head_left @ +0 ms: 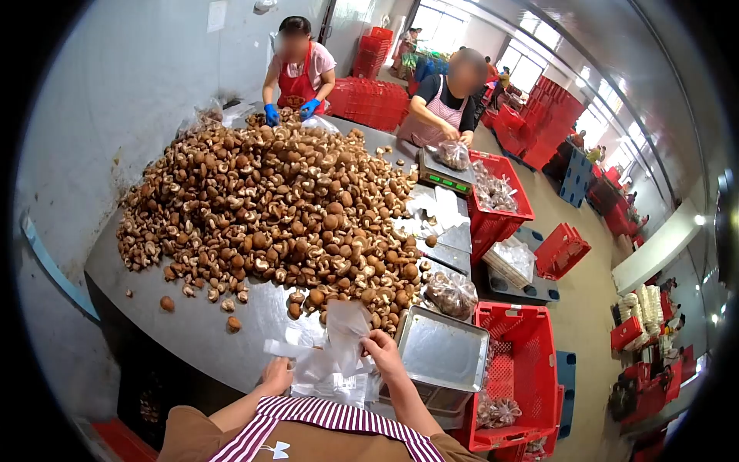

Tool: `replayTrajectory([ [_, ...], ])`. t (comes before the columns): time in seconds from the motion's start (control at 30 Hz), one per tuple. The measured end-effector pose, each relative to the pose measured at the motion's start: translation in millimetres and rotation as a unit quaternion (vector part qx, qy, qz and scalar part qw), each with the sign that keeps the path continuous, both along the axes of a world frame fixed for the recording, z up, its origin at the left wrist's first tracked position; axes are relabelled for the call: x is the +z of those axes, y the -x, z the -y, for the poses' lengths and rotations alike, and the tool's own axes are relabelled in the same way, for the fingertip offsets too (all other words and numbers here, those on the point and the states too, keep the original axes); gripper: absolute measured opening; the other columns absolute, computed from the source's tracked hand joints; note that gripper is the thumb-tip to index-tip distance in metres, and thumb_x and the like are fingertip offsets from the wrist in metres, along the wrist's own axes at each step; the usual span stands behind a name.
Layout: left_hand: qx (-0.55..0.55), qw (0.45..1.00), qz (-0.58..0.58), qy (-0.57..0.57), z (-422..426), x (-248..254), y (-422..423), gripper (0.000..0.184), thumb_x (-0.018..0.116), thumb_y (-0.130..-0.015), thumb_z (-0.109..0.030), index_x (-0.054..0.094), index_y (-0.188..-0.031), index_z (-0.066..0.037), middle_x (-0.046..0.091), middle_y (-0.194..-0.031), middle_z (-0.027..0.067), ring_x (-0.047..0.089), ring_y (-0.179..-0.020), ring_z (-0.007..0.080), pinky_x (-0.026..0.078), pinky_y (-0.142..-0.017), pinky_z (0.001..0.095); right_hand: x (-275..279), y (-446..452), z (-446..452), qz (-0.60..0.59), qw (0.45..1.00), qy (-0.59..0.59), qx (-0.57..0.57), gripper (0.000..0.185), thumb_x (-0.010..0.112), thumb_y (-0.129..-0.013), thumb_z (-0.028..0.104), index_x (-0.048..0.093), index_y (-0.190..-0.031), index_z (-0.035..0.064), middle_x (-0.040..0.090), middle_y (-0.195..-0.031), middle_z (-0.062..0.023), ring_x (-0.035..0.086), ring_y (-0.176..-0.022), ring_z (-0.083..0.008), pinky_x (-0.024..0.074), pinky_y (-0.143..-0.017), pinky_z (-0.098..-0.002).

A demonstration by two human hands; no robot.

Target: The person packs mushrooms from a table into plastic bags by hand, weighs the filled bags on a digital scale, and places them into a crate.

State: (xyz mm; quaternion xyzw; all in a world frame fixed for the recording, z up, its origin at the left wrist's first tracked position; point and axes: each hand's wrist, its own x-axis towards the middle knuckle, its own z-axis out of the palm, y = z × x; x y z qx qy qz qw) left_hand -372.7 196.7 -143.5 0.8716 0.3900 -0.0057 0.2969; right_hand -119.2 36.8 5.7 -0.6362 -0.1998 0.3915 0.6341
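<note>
Okay, my right hand [382,353] pinches a thin bag [348,325]; I cannot tell if my left hand [276,377] grips anything. I should pull softly, so nothing tears.

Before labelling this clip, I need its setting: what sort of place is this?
Probably a mushroom packing room: a mushroom heap on a metal table, a digital scale, and red crates holding bagged mushrooms.

brown mushrooms [277,204], whitish bag [344,331], maroon-striped white apron [331,410], red crate [523,333]
</note>
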Motion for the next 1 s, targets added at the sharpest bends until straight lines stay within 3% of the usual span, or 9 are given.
replayTrajectory([
  [0.07, -0.028, 0.995, 0.065, -0.068, -3, 32, -15, 0.026, 0.066, -0.084, -0.020, 0.069, -0.104, -0.005, 0.067, -0.100, 0.0150, 0.065, -0.091, 0.0360, 0.051, -0.085, 0.0424, -9, 5, -9, 0.138, 0.988, 0.071, 0.025, 0.014, 0.061, -0.094, 0.015, 0.063, -0.094, 0.0006, 0.064, -0.080, -0.0031, 0.060, -0.071, -0.0122, 0.0480, -0.065, -0.0254],
  [0.17, -0.006, 0.973, 0.190, 0.130, -8, 89, -49, 0.032, 0.068, -0.087, -0.025, 0.067, -0.110, -0.003, 0.067, -0.102, 0.0127, 0.065, -0.095, 0.0272, 0.051, -0.085, 0.0389, -16, 27, -23, 0.340, 0.923, 0.167, 0.069, 0.018, 0.064, -0.090, 0.017, 0.065, -0.096, 0.0001, 0.069, -0.085, -0.0130, 0.065, -0.075, -0.0218, 0.0512, -0.068, -0.0353],
  [0.2, 0.004, 0.932, 0.252, 0.261, -8, 98, -57, 0.032, 0.069, -0.088, -0.026, 0.067, -0.109, -0.001, 0.068, -0.102, 0.0105, 0.065, -0.093, 0.0213, 0.051, -0.083, 0.0340, -22, 34, -29, 0.390, 0.900, 0.176, 0.080, 0.019, 0.064, -0.090, 0.018, 0.065, -0.096, -0.0006, 0.070, -0.086, -0.0157, 0.067, -0.076, -0.0252, 0.0518, -0.069, -0.0371],
  [0.23, 0.014, 0.869, 0.307, 0.387, -9, 101, -61, 0.032, 0.070, -0.089, -0.026, 0.066, -0.108, 0.000, 0.068, -0.101, 0.0083, 0.064, -0.092, 0.0154, 0.051, -0.081, 0.0291, -14, 43, -34, 0.341, 0.915, 0.193, 0.093, 0.022, 0.064, -0.089, 0.019, 0.065, -0.097, -0.0011, 0.069, -0.087, -0.0187, 0.067, -0.078, -0.0314, 0.0522, -0.071, -0.0396],
  [0.4, -0.010, 0.886, 0.261, 0.383, -13, 76, -67, 0.027, 0.073, -0.088, -0.020, 0.066, -0.104, 0.001, 0.069, -0.095, 0.0066, 0.064, -0.083, 0.0109, 0.051, -0.073, 0.0245, -52, 62, -42, 0.349, 0.916, 0.180, 0.085, 0.023, 0.064, -0.089, 0.023, 0.065, -0.095, 0.0005, 0.068, -0.085, -0.0191, 0.066, -0.076, -0.0337, 0.0511, -0.068, -0.0407],
  [0.47, 0.043, 0.855, 0.271, 0.440, -14, 55, -63, 0.029, 0.074, -0.088, -0.021, 0.065, -0.104, 0.001, 0.069, -0.094, 0.0066, 0.064, -0.083, 0.0111, 0.052, -0.072, 0.0250, -42, 66, -41, 0.303, 0.924, 0.204, 0.112, 0.023, 0.064, -0.088, 0.022, 0.065, -0.096, 0.0007, 0.068, -0.084, -0.0191, 0.065, -0.074, -0.0340, 0.0503, -0.067, -0.0414],
  [0.77, 0.043, 0.917, 0.280, 0.281, -6, 13, -66, 0.014, 0.068, -0.089, -0.011, 0.063, -0.092, 0.001, 0.066, -0.079, 0.0058, 0.064, -0.070, 0.0131, 0.052, -0.063, 0.0265, -50, 66, -47, 0.343, 0.919, 0.159, 0.117, 0.024, 0.062, -0.089, 0.025, 0.066, -0.096, 0.0020, 0.070, -0.087, -0.0193, 0.066, -0.081, -0.0383, 0.0519, -0.071, -0.0454],
  [0.87, 0.031, 0.961, 0.224, 0.162, -5, 59, -62, 0.014, 0.064, -0.091, -0.013, 0.063, -0.091, 0.001, 0.067, -0.079, 0.0049, 0.063, -0.069, 0.0123, 0.051, -0.062, 0.0256, -44, 66, -48, 0.361, 0.912, 0.153, 0.122, 0.022, 0.063, -0.089, 0.023, 0.066, -0.097, 0.0026, 0.070, -0.090, -0.0179, 0.067, -0.081, -0.0361, 0.0527, -0.072, -0.0433],
  [1.0, 0.093, 0.960, 0.248, 0.086, -25, -10, -54, 0.015, 0.062, -0.093, -0.015, 0.064, -0.090, 0.000, 0.067, -0.078, 0.0048, 0.062, -0.067, 0.0116, 0.050, -0.061, 0.0247, -36, 67, -48, 0.314, 0.935, 0.125, 0.111, 0.022, 0.062, -0.089, 0.019, 0.065, -0.102, 0.0019, 0.070, -0.093, -0.0181, 0.067, -0.081, -0.0339, 0.0525, -0.073, -0.0410],
])
